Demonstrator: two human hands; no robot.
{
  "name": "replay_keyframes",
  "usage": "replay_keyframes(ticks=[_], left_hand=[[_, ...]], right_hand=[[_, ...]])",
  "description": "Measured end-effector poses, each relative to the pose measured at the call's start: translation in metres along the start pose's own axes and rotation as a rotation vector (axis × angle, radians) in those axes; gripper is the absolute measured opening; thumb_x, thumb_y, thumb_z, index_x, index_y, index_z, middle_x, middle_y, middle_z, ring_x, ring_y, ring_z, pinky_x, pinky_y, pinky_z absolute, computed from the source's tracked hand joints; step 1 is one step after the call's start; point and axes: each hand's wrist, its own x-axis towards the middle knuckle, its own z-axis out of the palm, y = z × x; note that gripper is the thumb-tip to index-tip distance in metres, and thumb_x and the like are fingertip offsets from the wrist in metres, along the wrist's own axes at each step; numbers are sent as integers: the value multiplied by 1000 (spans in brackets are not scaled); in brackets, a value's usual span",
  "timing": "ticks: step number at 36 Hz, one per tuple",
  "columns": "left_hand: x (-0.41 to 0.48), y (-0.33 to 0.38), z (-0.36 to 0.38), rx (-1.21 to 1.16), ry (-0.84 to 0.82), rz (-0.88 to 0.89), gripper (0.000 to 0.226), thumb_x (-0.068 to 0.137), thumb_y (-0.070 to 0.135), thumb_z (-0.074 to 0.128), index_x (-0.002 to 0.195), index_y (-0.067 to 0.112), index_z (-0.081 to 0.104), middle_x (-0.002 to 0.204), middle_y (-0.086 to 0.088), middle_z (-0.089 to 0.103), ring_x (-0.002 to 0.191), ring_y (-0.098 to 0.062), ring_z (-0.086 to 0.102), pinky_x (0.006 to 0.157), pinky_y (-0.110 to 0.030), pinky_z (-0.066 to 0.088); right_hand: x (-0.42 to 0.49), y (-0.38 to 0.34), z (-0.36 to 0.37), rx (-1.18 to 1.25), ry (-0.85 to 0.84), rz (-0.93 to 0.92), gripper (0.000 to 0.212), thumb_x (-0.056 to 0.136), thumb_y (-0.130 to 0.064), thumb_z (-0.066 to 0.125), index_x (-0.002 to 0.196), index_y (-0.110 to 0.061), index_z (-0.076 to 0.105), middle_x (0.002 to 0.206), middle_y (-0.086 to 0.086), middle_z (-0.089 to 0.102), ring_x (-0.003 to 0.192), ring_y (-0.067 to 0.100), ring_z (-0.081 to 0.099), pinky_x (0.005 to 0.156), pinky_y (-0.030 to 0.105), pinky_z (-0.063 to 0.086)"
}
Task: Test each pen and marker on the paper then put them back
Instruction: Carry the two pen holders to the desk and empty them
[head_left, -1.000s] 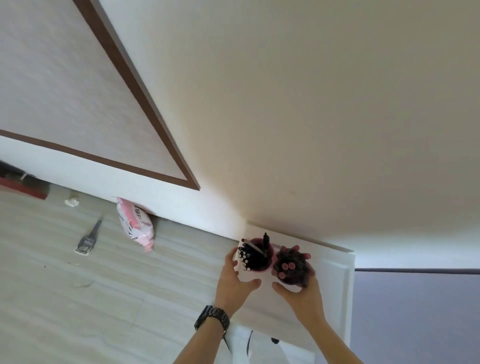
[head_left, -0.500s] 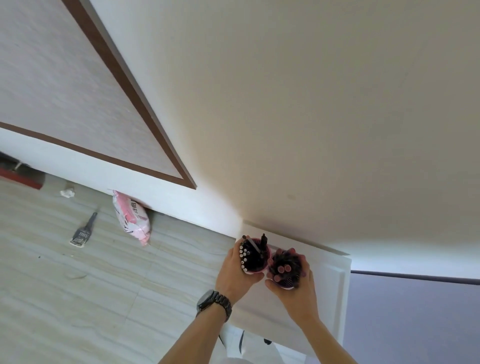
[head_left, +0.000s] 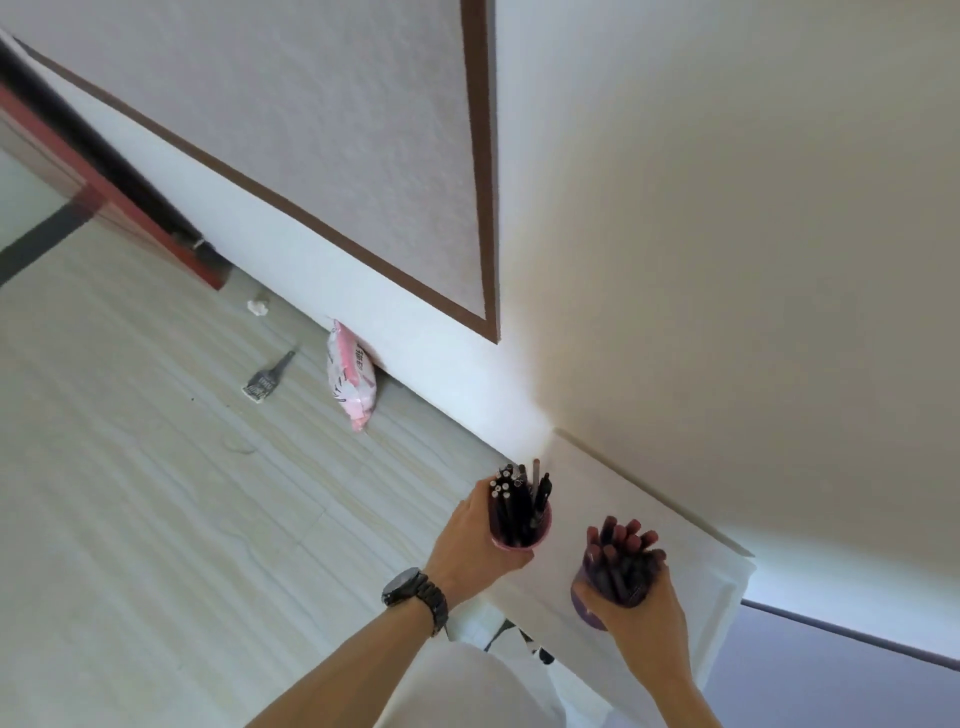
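Soft daylight from the right; pale glare along the white table's (head_left: 597, 467) far edge; wide-angle tilt; mild blur.

No text here can be read with any certainty. The pink packet (head_left: 350, 382) lying on the floor against the wall carries dark printed marks (they look like characters, near its upper end and along its side), but they are too blurred to make out. The wristwatch (head_left: 413, 590) shows only a dark face, with no figures legible. The pens (head_left: 517, 499) in the pink cup (head_left: 541, 529) and the markers (head_left: 621, 551) in the purple cup (head_left: 582, 603) show no lettering that can be made out.
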Motion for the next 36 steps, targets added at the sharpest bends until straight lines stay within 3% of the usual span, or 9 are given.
replay_keyframes(ticks=[3, 7, 12, 15, 19, 24, 26, 29, 36], left_hand=[[-36, -21, -17, -91, 98, -101, 81, 63, 55, 85, 128, 42, 38, 111, 26, 61, 100, 7, 60, 79, -16, 54], [-92, -55, -33, -204, 249, -281, 66, 59, 60, 83, 107, 51, 39, 100, 24, 65, 90, 7, 63, 69, -13, 53], [-172, -101, -40, -409, 517, -531, 62, 58, 63, 84, 103, 43, 46, 94, 21, 69, 85, 2, 67, 72, -26, 58], [-221, -133, -40, -527, 591, -632, 56, 61, 48, 84, 105, 25, 56, 93, 9, 72, 84, -9, 71, 75, -37, 61], [-282, -163, -36, -631, 747, -680, 33, 66, 37, 82, 89, 41, 60, 73, 25, 70, 64, 12, 64, 53, -13, 51], [-346, -209, -23, -757, 810, -748, 15, 67, 38, 80, 79, 33, 72, 72, 9, 75, 69, -6, 73, 64, -34, 62], [-368, -231, -15, -811, 894, -781, 23, 60, 43, 83, 80, 38, 72, 71, 10, 75, 66, -5, 72, 58, -27, 60], [-396, -264, -7, -873, 978, -849, 34, 58, 45, 88, 80, 25, 70, 67, 7, 72, 58, -5, 68, 48, -23, 53], [-439, -329, -41, -941, 1040, -784, 38, 75, 43, 76, 78, 9, 60, 65, -11, 62, 53, -13, 50, 47, -35, 45]], right_hand=[[-17, 5, 0, -25, -114, -79, 46, 73, -12, 88, 98, -41, 62, 94, -37, 66, 86, -29, 55, 69, -2, 41], [-40, 20, -1, -180, -334, -196, 83, 66, -41, 90, 136, -46, 45, 132, -39, 52, 124, -17, 47, 102, 21, 43], [-53, 15, 20, -284, -519, -237, 89, 55, -55, 90, 131, -48, 45, 126, -43, 52, 114, -19, 53, 93, 22, 46], [-67, 0, 44, -390, -660, -316, 80, 64, -40, 92, 129, -50, 46, 125, -47, 50, 117, -20, 50, 90, 12, 46], [-89, -24, 79, -520, -786, -392, 73, 71, -33, 89, 123, -55, 45, 125, -53, 44, 115, -28, 45, 84, -8, 35], [-118, -44, 140, -620, -890, -424, 67, 71, -23, 88, 108, -68, 56, 117, -49, 54, 110, -24, 51, 78, -6, 39], [-126, -47, 170, -660, -881, -402, 71, 70, -4, 86, 104, -62, 61, 111, -35, 67, 108, -14, 60, 85, 3, 46], [-148, -49, 208, -754, -843, -402, 68, 62, -18, 92, 116, -41, 57, 109, -24, 71, 109, 2, 65, 92, 25, 50], [-219, -50, 305, -914, -826, -484, 85, 61, -28, 96, 131, -15, 50, 120, 0, 66, 113, 24, 63, 87, 33, 44]])
